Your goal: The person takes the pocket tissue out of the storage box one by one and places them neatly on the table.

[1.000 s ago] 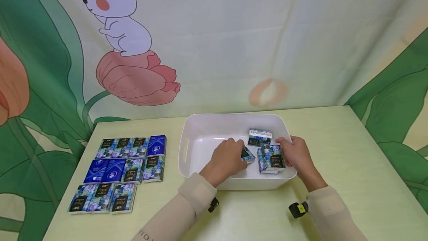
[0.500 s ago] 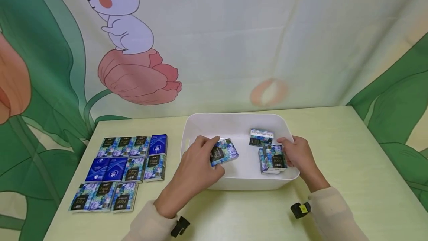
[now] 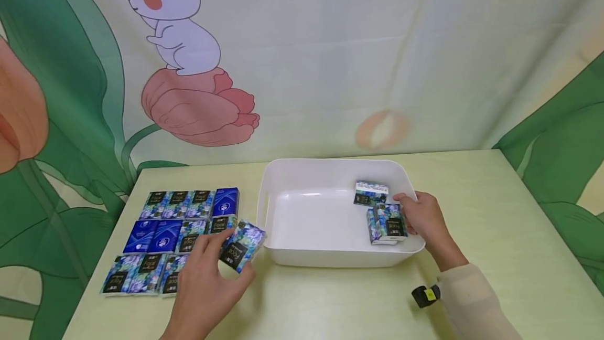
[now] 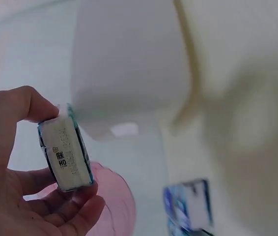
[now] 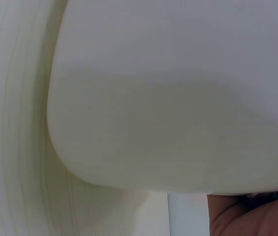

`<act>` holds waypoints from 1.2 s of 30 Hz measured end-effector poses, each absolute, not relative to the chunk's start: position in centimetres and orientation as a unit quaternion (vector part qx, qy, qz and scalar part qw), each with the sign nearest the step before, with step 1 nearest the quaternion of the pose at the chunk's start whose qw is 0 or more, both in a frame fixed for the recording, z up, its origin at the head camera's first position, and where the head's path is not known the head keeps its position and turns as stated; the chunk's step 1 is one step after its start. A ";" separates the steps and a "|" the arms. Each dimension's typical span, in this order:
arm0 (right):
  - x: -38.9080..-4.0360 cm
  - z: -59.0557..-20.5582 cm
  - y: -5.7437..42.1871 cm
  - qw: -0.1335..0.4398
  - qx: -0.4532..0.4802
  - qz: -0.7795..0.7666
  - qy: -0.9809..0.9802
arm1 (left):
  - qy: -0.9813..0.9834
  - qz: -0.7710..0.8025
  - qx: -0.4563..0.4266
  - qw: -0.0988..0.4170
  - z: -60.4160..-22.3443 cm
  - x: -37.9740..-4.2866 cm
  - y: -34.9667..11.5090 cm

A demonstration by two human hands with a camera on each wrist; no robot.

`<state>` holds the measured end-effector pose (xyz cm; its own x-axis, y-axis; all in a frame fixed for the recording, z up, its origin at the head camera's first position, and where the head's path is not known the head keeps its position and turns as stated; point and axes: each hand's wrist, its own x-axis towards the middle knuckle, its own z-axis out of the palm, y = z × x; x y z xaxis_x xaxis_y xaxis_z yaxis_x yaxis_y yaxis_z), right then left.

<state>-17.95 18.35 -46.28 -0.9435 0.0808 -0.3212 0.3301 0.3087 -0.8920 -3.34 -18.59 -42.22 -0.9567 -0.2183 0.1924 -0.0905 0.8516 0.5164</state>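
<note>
My left hand (image 3: 207,277) pinches a floral tissue pack (image 3: 243,245) between thumb and fingers, tilted, just left of the white bin (image 3: 311,258). In the left wrist view the same pack (image 4: 65,152) shows its pale printed side. The right hand (image 3: 424,219) grips the bin's right rim, thumb over the edge; in the right wrist view only part of that hand (image 5: 257,216) shows below the bin wall (image 5: 144,132). Inside the bin, at its right end, lie a tissue pack (image 3: 371,193) on its side and a small overlapping pile of floral packs (image 3: 390,222).
Left of the bin, rows of floral packs (image 3: 153,206) and blue packs (image 3: 141,236) lie on the pale table (image 3: 481,198); the left hand covers part of the front rows. A printed curtain (image 3: 306,67) hangs behind the table.
The left hand has lifted a floral tissue pack out of the bin and carried it left, toward the rows. The right hand stays on the bin's rim.
</note>
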 end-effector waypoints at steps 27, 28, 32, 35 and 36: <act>-17.9 -46.5 18.5 0.102 0.130 -0.570 0.805 | -0.979 -0.122 0.164 0.018 -47.6 -3.6 -22.5; -17.9 -46.5 18.5 0.102 0.130 -0.569 0.806 | -0.979 -0.131 0.149 0.038 -47.0 -3.8 -22.0; -17.9 -46.6 18.6 0.101 0.129 -0.567 0.807 | -0.971 -0.176 0.059 0.151 -44.4 -4.6 -19.6; -17.9 -46.6 18.6 0.100 0.128 -0.566 0.808 | -0.957 -0.197 -0.012 0.215 -43.0 -5.4 -17.9; -17.9 -46.6 18.6 0.100 0.128 -0.566 0.808 | -0.953 -0.201 -0.031 0.225 -42.6 -5.8 -17.3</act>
<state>-17.90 18.58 -46.63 -0.9475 0.0937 -0.3058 0.3194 0.3270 -0.8894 -5.75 -17.35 -42.63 -0.8968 -0.0304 0.4415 0.1503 0.9174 0.3684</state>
